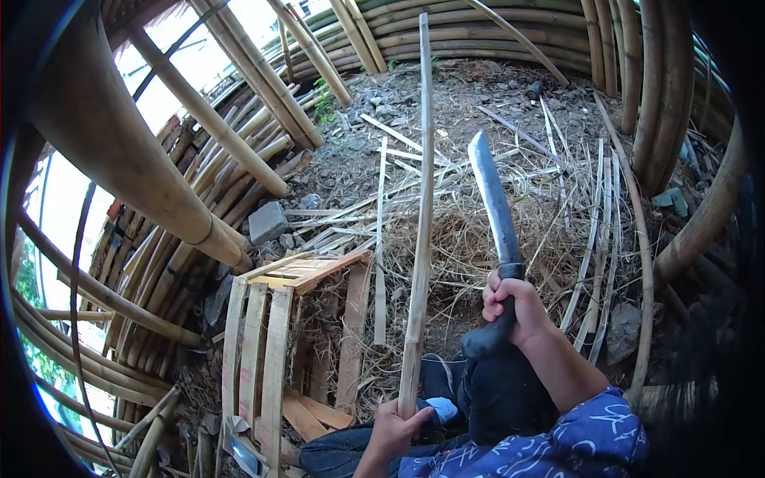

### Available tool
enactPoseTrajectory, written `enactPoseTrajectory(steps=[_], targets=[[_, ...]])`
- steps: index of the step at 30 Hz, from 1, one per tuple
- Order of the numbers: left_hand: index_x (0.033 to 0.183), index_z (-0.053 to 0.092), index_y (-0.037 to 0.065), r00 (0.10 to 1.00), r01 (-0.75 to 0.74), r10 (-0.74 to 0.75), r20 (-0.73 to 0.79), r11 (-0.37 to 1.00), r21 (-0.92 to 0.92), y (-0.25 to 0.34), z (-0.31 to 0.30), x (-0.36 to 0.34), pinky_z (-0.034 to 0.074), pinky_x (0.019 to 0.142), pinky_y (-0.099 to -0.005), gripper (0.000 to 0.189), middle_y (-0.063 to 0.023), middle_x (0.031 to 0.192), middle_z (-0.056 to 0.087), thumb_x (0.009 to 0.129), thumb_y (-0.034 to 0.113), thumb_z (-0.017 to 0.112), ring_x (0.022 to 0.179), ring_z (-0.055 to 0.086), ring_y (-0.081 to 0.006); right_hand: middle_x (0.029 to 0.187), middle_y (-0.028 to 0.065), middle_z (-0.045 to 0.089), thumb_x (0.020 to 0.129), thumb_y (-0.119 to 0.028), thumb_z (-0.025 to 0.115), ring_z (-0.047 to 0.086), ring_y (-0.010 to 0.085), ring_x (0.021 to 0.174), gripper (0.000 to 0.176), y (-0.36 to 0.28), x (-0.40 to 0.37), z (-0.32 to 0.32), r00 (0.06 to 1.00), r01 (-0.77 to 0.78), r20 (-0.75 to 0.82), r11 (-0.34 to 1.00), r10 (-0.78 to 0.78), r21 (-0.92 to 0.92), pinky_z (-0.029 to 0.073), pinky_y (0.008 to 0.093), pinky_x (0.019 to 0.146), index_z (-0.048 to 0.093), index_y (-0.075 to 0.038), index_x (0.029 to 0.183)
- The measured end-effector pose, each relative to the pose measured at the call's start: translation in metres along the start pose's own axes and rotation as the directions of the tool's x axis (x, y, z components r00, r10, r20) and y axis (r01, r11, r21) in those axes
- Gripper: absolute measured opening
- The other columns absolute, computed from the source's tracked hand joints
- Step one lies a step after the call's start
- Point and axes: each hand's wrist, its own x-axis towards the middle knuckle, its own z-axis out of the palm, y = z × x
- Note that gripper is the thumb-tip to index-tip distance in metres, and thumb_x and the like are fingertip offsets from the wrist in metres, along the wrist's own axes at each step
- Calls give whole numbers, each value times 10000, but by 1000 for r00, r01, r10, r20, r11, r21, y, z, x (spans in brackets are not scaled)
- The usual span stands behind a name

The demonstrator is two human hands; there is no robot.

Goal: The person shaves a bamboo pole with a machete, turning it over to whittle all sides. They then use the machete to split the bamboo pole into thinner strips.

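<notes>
My right hand is wrapped round the black handle of a machete, its blade pointing up and slightly left, apart from the wood. Low in the view, my left hand grips the bottom end of a long split bamboo strip. The strip stands nearly upright in the view and reaches almost to the top edge. Between strip and blade there is a gap. Under the machete's handle is my dark-trousered knee.
A wooden crate stands at my left. Bamboo shavings and thin strips litter the ground ahead. A grey block lies beyond the crate. Thick bamboo poles rise at left and right, with stacked bamboo behind.
</notes>
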Motion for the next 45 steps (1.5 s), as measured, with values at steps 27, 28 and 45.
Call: enactPoseTrajectory(steps=[27, 28, 45], targets=[[934, 528, 24, 955, -286, 285, -76, 958, 0, 13, 0, 24, 372, 543, -198, 211, 27, 713, 490, 743, 18, 615, 602, 446, -34, 689, 154, 584, 683, 58, 521, 536, 159, 485, 141, -5, -1, 2, 958, 253, -53, 914, -283, -319, 459, 298, 499, 497, -15, 801], [935, 530, 21, 951, -299, 299, -74, 954, 23, 15, 0, 24, 380, 543, -202, 217, 25, 716, 498, 743, 26, 629, 605, 457, -37, 689, 153, 598, 689, 66, 525, 550, 154, 495, 128, -3, -3, 2, 945, 308, 30, 858, -325, -411, 461, 284, 504, 506, -10, 790], [769, 476, 21, 809, -441, 547, -214, 807, 394, 50, 6, -18, 412, 491, -272, 205, -52, 599, 486, 729, 61, 673, 513, 471, -101, 659, 109, 613, 596, -87, 711, 626, 292, 591, 207, 24, -20, 24, 713, 624, 617, -100, -331, -775, 496, 346, 544, 606, -63, 773]])
